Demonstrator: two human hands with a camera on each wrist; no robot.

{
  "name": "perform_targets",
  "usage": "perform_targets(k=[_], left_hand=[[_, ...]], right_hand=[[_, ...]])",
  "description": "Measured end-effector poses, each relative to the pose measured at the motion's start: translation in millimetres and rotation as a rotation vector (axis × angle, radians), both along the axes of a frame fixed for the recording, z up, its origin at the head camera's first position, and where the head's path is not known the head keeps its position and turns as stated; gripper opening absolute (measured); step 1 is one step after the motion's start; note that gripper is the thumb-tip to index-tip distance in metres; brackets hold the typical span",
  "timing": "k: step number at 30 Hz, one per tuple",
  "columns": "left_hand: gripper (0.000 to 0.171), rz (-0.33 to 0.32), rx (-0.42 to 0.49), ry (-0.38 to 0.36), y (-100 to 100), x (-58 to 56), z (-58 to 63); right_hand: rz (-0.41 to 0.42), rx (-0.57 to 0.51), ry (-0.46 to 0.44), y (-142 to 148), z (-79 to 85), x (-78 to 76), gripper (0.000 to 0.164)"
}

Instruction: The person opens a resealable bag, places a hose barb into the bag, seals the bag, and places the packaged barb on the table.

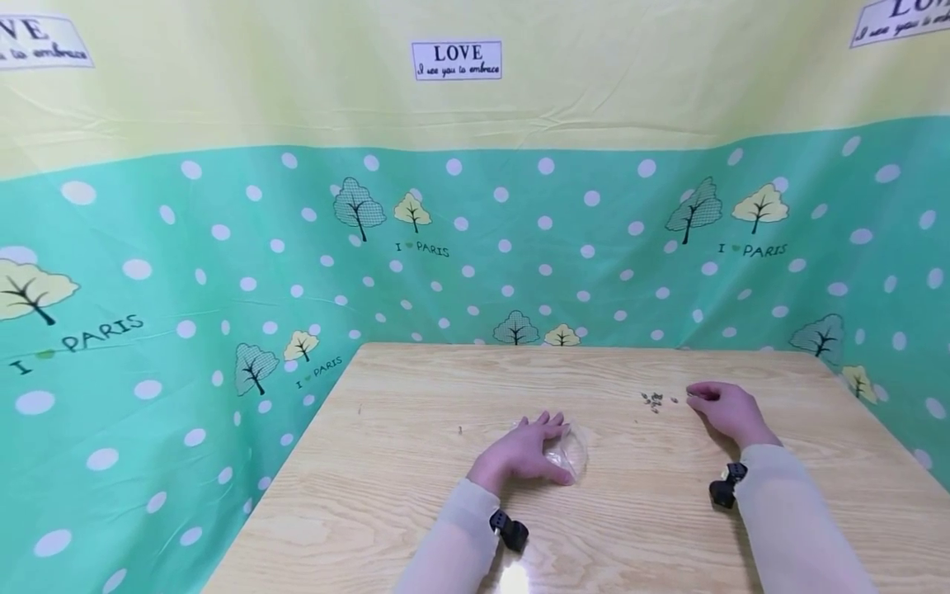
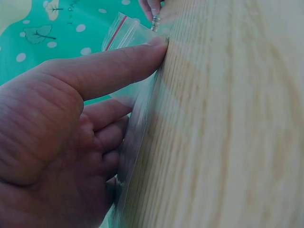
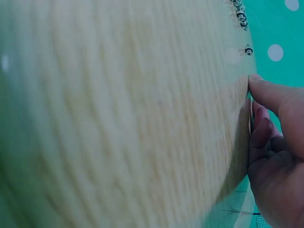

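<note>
A clear zip bag [image 1: 576, 452] lies on the wooden table under my left hand [image 1: 525, 450]. The fingers are spread over it and the thumb rests by its near edge. In the left wrist view the bag's red-striped seal [image 2: 116, 32] stands up beyond my thumb. Farther right, my right hand [image 1: 731, 410] is low at the tabletop, its thumb and index finger pinching a small metal piece mostly hidden by the fingertips. Just left of them is a loose group of several small metal pieces [image 1: 653, 402], ring-shaped at the end in the right wrist view.
One stray metal piece [image 1: 674, 400] sits between the group and my right hand. A tiny dark bit [image 1: 460, 430] lies left of the bag. Behind the wooden table [image 1: 416, 379] hangs a green and yellow printed curtain [image 1: 475, 272], close to its far edge.
</note>
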State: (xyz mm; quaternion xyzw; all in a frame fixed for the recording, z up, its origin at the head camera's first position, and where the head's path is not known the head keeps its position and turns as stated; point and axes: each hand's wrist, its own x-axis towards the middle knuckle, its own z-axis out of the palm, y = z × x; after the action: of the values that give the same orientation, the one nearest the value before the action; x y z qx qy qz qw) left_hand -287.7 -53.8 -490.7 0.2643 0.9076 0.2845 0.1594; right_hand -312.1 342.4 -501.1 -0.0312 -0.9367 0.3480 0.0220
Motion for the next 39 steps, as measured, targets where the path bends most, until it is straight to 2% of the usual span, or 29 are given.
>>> perform_targets(k=[7,14,23,28,32,39], left_hand=[[0.092,-0.007,-0.009,0.005,1.5,1.2,0.8],[0.092,-0.003,-0.004,0.001,1.8,1.7,-0.5],[0.092,-0.022,0.007,0.013,0.4,0.7,2.4],[0.092,-0.007,0.013,0.000,-0.6,1.9,3.6],[0.092,-0.003,0.015,-0.005,-0.8,2.1,3.1],[0.091,-0.002,0.015,-0.002,-0.8,2.4,1.4]], right_hand=[[-0.021,0.015,0.009,-0.9,2.9,5.7,0.038],[-0.021,0.062,-0.018,-5.6,8.7,7.2,0.038],[0.088,0.140,-0.018,-6.4,13.6,6.9,0.034],[0.109,0.124,-0.014,-6.1,10.0,11.5,0.038],[0.091,0.090,-0.035,-4.8,9.3,18.4,0.047],[0.068,-0.051,-0.069,-5.2,8.9,32.7,0.063]])
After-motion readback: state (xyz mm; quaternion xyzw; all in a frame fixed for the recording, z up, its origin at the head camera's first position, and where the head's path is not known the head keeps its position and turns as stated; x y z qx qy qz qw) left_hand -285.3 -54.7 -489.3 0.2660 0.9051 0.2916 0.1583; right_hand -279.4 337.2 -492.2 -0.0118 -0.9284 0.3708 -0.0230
